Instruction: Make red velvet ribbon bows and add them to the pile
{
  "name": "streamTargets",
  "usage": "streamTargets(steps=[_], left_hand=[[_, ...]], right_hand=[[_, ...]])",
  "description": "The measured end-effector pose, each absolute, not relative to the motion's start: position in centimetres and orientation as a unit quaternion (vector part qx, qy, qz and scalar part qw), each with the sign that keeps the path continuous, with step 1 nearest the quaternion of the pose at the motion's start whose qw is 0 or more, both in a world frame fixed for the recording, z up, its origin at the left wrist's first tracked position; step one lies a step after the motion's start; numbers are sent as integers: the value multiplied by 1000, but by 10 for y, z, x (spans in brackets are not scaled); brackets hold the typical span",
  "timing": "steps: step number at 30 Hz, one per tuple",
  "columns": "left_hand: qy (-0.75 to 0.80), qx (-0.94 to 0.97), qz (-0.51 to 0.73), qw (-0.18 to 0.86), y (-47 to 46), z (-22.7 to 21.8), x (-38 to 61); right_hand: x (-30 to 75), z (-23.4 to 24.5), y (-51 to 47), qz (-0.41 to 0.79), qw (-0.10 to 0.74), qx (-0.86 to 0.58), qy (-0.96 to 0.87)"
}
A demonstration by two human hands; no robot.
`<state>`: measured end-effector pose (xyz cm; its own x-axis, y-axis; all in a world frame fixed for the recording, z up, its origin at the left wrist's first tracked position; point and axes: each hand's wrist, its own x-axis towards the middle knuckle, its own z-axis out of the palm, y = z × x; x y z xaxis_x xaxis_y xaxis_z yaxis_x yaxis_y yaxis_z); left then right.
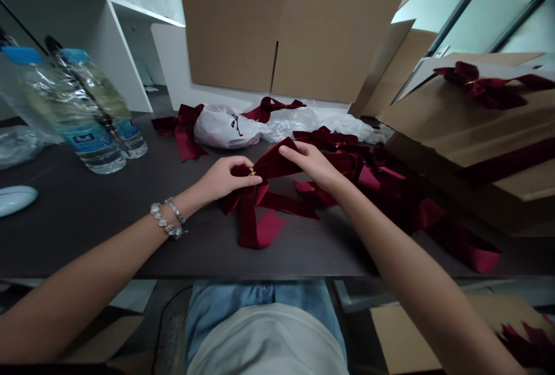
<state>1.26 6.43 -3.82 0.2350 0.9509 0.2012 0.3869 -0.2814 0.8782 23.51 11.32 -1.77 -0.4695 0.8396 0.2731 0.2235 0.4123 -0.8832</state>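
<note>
Head view: a burgundy velvet ribbon bow (264, 190) lies on a dark wood-grain tabletop (73, 230), its soft tails flat, with open room before the table's front edge. The left hand (228, 179) has its fingers clamped on the knot beside a small gold fastener (252, 171); the right hand (312, 166) pinches the upper loop, fingers together. More velvet ribbon (390, 201) heaps to the right, near a cardboard box (472, 126).
</note>
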Motion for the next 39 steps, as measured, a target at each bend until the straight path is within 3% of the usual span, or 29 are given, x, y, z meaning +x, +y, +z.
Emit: streamTargets(steps=[5,9,17,28,35,39], left_hand=[[502,721,377,294,65,-39,15],[496,724,376,296,67,-45,17],[462,663,391,440,68,-48,17],[429,575,449,532,69,-47,16],[430,529,512,523,69,-47,19],[454,528,502,514,69,-45,20]], right_hand=[[220,-27,107,105,487,-295,-815],[206,-37,98,-23,399,-219,-890],[205,-42,100,-68,415,-233,-877],[213,-40,106,-144,402,-164,-889],[214,-33,102,-177,387,-110,-898],[215,-30,98,-139,384,-107,-907]])
